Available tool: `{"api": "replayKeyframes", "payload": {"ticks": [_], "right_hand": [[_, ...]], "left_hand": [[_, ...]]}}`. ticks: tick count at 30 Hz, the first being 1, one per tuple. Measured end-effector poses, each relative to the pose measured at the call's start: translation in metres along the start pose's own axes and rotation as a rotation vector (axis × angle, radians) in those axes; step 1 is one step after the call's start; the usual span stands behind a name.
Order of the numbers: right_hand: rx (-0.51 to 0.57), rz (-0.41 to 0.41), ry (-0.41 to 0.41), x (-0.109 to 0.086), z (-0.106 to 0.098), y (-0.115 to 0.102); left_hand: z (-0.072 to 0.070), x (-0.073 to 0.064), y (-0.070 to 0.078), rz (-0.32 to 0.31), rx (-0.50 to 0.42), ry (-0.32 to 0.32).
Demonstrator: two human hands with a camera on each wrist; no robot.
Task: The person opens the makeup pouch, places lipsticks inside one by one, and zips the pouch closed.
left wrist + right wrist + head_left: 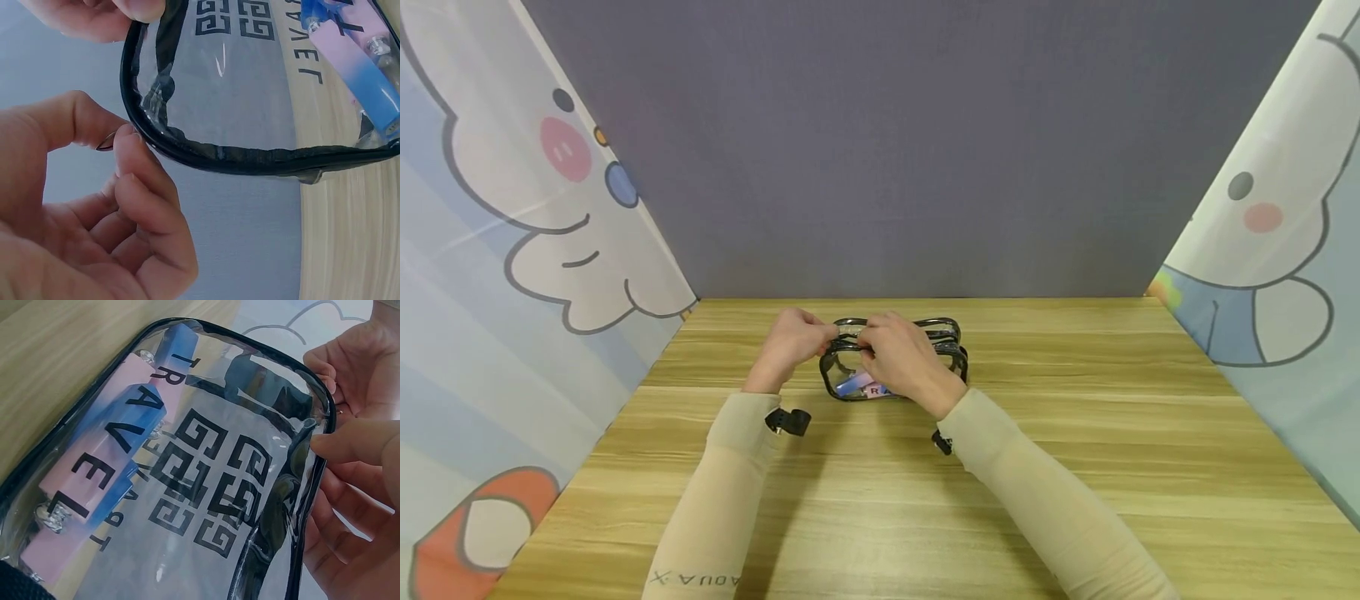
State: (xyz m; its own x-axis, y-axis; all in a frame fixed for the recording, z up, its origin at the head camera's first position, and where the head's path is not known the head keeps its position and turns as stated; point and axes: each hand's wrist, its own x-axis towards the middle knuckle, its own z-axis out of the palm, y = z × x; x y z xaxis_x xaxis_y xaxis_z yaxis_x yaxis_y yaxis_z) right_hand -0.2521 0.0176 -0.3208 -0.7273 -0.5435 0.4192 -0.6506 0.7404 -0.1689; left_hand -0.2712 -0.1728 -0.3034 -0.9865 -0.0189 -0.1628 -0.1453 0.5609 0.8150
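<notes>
A clear zip pouch with black piping and the print "TRAVEL" stands on the table in the head view. Inside it lie several pink-and-blue sticks with shiny silvery bits between them. At the pouch's top left corner, my left hand pinches a small thin dark loop, probably the zipper pull, between thumb and forefinger. My right hand grips the pouch's upper black edge with thumb and fingers, close to the left hand. In the head view the right hand hides the pouch's middle.
A wood-grain table lies beneath the pouch. Behind it rises a grey panel. Cartoon-printed curtains flank the table on both sides. Black wrist cameras sit at both cuffs.
</notes>
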Motion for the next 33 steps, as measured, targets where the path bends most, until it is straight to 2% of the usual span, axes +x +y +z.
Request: {"api": "replayKeyframes", "payload": {"ticks": [7,15,20,24,33], "right_hand": [[-0.001,0.019,-0.018,-0.001,0.0,0.001],[-0.01,0.088,-0.101,-0.007,-0.013,0.009],[-0.02,0.11,-0.123,-0.012,-0.017,0.015],[-0.018,0.1,-0.124,-0.014,-0.017,0.018],[-0.021,0.069,-0.063,-0.018,-0.014,0.019]], "left_hand": [[0.0,0.002,0.001,0.025,0.081,0.016],[-0.003,0.005,-0.007,0.023,-0.011,-0.013],[-0.004,0.005,-0.009,0.022,-0.018,-0.009],[-0.004,0.005,-0.008,0.027,0.007,-0.004],[-0.002,0.002,-0.001,0.028,0.078,0.017]]}}
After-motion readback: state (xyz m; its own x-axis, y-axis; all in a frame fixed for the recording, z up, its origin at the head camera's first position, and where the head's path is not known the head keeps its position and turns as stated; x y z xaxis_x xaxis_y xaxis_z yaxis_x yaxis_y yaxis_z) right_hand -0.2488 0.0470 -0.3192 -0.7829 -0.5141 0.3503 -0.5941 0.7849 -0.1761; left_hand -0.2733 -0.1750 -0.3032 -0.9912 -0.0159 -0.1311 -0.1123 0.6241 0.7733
